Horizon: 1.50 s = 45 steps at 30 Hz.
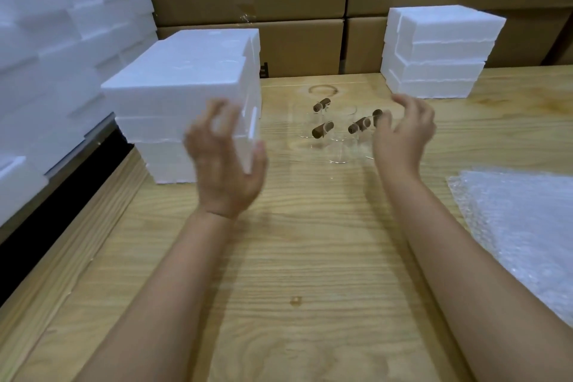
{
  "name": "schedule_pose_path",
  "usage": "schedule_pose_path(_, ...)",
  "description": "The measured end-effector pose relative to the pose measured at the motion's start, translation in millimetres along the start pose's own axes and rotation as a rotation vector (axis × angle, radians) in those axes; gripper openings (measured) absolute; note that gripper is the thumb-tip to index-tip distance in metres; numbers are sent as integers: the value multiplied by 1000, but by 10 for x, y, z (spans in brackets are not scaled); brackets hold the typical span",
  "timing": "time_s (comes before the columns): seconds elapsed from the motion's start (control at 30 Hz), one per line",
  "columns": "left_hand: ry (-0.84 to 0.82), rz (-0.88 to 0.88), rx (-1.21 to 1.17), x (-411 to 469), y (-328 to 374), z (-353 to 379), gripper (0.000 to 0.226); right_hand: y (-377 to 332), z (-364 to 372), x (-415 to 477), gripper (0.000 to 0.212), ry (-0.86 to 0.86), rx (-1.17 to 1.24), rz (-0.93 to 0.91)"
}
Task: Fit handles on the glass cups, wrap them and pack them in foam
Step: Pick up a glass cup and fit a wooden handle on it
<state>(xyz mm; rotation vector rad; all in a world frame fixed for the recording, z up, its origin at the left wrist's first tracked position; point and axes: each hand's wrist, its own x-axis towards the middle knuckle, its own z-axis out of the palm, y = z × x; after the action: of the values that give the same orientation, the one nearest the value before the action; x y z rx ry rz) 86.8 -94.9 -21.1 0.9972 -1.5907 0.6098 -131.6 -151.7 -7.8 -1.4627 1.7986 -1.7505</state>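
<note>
Your fingers (406,102) are loosely curled and hold nothing. The left hand (226,161) is before the foam stack (186,87), and the right hand (403,136) is just beside the glass cups (338,146) at centre frame. They look thin, slick and breakable, so grip the body, not the brown handles (322,130).

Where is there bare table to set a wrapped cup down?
Widest free patch: the near table, in front of the glass cups, bordered by the left foam stack and the bubble wrap. A smaller strip lies behind the cups, between that stack and the right foam stack. Crowded: the cup cluster itself and the right edge under the wrap.
</note>
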Motion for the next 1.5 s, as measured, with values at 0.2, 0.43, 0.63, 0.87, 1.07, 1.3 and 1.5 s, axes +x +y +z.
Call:
schedule_pose_path(0.2, -411, -79, -319, -199, 601, 294, 52, 425, -189, 36, 36, -293, -241, 105)
schedule_pose_path(0.43, -882, -374, -402, -271, 712, 425, 60, 373, -211, 80, 17, -292, -282, -5)
schedule_pose_path(0.63, -928, -594, -539, -292, 736, 470, 91, 220, -344, -155, 10, -273, -198, -29)
schedule_pose_path(0.87, -879, -758, -774, -263, 697, 493, 106, -26, -251, -674, 4, -293, -42, -52)
schedule_pose_path(1.07, -697, -812, -732, -247, 704, 501, 78, -103, -198, -863, 14, -289, 35, -60)
schedule_pose_path(1.3, -623, -790, -682, -240, 670, 480, 65, -131, -324, -711, 20, -115, 293, 29)
schedule_pose_path(1.5, -635, -769, -774, -202, 696, 364, 66, 38, -329, -613, 14, -235, 404, 285)
